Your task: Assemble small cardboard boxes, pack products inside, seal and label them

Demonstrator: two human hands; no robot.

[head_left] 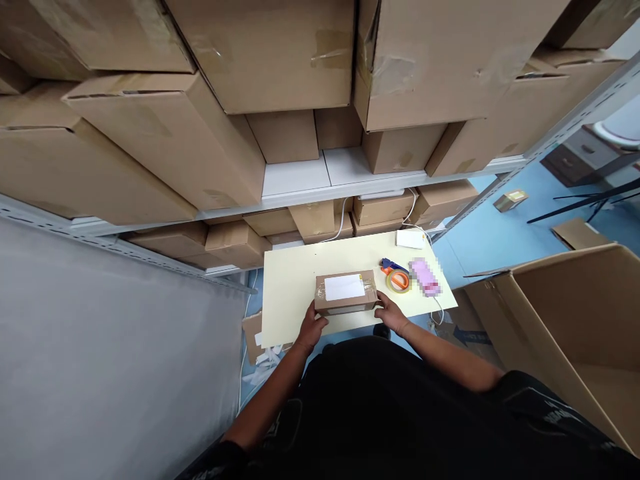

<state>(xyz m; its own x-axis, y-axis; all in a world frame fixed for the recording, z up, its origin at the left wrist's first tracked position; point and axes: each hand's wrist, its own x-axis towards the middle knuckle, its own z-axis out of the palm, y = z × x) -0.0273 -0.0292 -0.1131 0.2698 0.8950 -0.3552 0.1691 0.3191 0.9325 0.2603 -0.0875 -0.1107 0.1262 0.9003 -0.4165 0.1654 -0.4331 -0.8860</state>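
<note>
A small cardboard parcel [345, 293] with a white label on its top is seen lying flat near the front edge of a pale yellow table [290, 280]. It is gripped at both near corners: the left hand [312, 329] is closed against its left end, and the right hand [390, 313] is pressed against its right end with fingers curled around the corner.

Just to the right of the parcel, a tape dispenser [397, 276] with an orange roll and blue handle is laid on the table, almost touching the right hand. Beside that, a pink blurred object [425, 277] is placed, with a white cable trailing off the table edge. Farther back, a small white adapter [411, 239] is set near the rear right corner.

Behind the table, metal shelving [300, 190] is stacked tightly with brown cartons [280, 53], which overhang the work surface from above. To the right, a large open cardboard box [575, 320] is stood on the blue floor [495, 233], close to the right arm. To the left, a grey wall [110, 353] is seen.
</note>
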